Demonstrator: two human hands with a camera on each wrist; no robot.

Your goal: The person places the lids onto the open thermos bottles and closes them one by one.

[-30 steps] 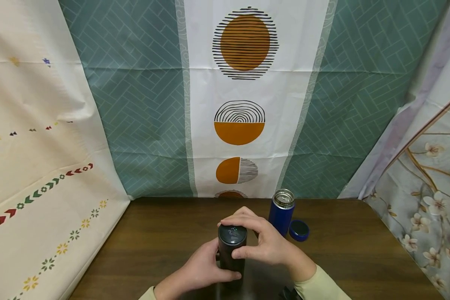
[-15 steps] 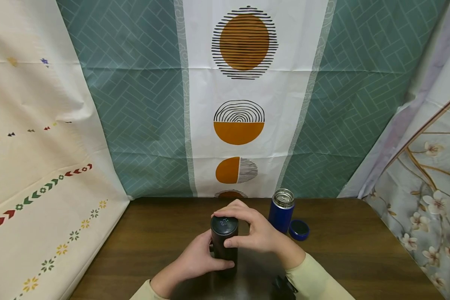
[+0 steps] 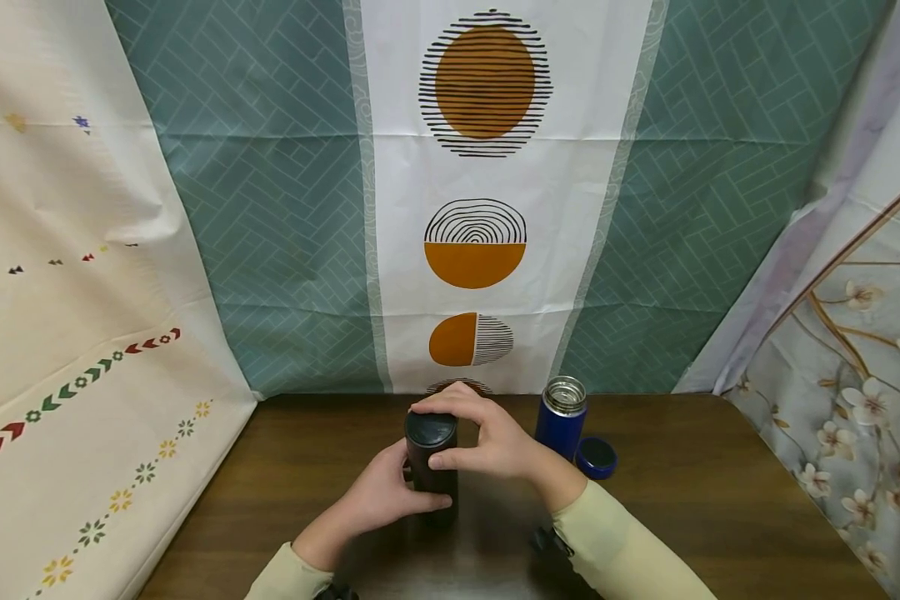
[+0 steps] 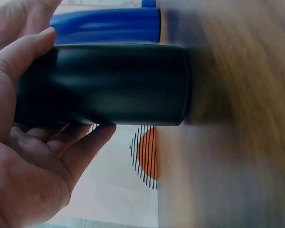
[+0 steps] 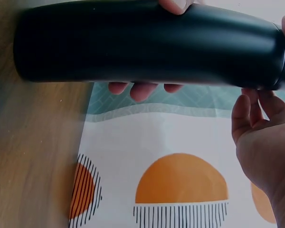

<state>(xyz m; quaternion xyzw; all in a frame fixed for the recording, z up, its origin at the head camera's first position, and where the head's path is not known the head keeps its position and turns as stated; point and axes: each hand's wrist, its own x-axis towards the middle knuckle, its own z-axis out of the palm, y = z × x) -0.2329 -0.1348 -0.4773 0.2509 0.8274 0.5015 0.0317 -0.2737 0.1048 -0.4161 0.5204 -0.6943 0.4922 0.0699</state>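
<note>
A tall black flask (image 3: 437, 482) stands upright in the head view, in front of me and left of the blue flask. My left hand (image 3: 382, 496) grips its body from the left, thumb across the near side. At the top, my right hand (image 3: 498, 442) holds the lid (image 3: 431, 428) with thumb and fingers around the rim. The left wrist view shows the black flask (image 4: 104, 85) with its base close to the table; whether it touches is unclear. An uncapped blue flask (image 3: 560, 429) with a steel mouth stands right of the hands, its blue cap (image 3: 596, 458) beside it.
The brown wooden table (image 3: 690, 500) carries these things. Its back edge meets a hanging cloth (image 3: 285, 250) with green and white panels. A cream cloth (image 3: 82, 400) borders the left side, a floral cloth (image 3: 855, 433) the right.
Both hands have carried the black flask left and away from me, keeping their holds on its body and top. The blue flask and its cap have stayed put.
</note>
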